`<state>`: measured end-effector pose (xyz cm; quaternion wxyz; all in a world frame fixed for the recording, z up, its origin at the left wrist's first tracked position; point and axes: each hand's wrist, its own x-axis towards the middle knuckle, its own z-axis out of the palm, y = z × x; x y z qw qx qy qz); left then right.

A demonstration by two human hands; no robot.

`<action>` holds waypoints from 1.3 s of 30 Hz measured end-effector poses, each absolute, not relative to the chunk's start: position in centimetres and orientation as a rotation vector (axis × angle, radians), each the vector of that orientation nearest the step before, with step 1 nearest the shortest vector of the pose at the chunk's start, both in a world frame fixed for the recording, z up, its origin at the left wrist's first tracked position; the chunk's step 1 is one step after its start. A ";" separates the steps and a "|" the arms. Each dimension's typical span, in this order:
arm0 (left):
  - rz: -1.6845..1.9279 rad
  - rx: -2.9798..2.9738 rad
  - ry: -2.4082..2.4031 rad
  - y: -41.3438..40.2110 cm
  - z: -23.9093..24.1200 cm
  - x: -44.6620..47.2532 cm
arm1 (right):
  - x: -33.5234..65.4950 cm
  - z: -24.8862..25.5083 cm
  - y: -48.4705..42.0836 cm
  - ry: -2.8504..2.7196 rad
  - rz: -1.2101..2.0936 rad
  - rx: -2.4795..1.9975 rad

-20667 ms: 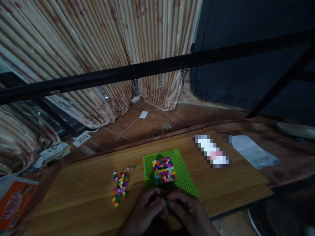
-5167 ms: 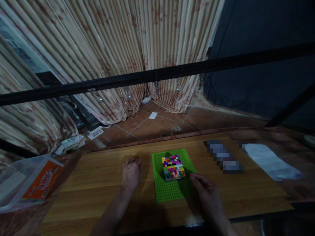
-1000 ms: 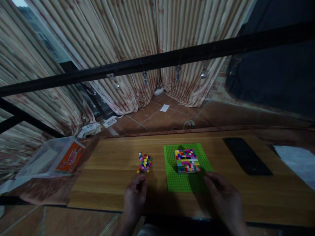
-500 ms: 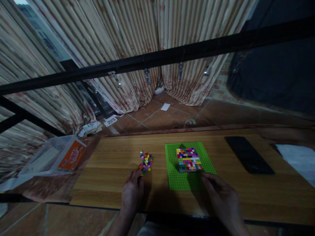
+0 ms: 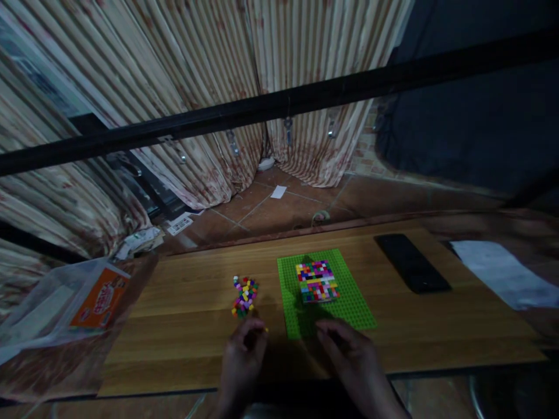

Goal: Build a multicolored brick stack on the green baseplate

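Note:
My left hand (image 5: 244,352) is closed in a pinch just in front of a loose pile of small toy bricks (image 5: 245,298). A tiny yellow brick (image 5: 266,330) shows at its fingertips. Over the front of the green baseplate (image 5: 301,320), my right hand (image 5: 351,352) has thumb and fingers drawn together; whatever may be between them is hidden. On that baseplate stands a block built of many-coloured bricks (image 5: 318,281), its top a patchwork of small pieces. Neither hand touches the block.
A black phone-like slab (image 5: 413,263) lies on the wooden table (image 5: 183,326) at the right. White sheets (image 5: 502,273) lie beyond it. To the left is a clear plastic bin (image 5: 48,314) with an orange label. A dark rail (image 5: 262,107) crosses in front of the curtains.
My right hand has drawn back from the block's front right corner toward the left. My left hand has come away from the pile, a yellow brick at its fingertips. The camera view has shifted.

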<state>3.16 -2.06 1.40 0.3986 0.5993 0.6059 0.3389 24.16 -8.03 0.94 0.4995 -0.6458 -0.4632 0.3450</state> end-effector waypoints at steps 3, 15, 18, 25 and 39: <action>0.797 1.264 1.393 -2.7 1.7 5.4 | 22.8 1.5 -8.2 -1.353 0.922 -1.454; 0.658 0.993 1.148 -2.8 3.1 9.6 | 23.5 2.2 -8.3 -1.402 0.913 -1.433; 0.665 0.973 1.145 -2.7 3.2 10.1 | 24.2 2.1 -8.2 -1.323 0.851 -1.479; 0.818 1.089 1.267 -1.5 3.0 9.9 | 27.4 1.5 -6.1 -0.938 0.574 -1.626; 0.781 1.280 1.299 -0.8 1.4 9.3 | 28.1 1.7 -4.8 -1.035 0.496 -1.603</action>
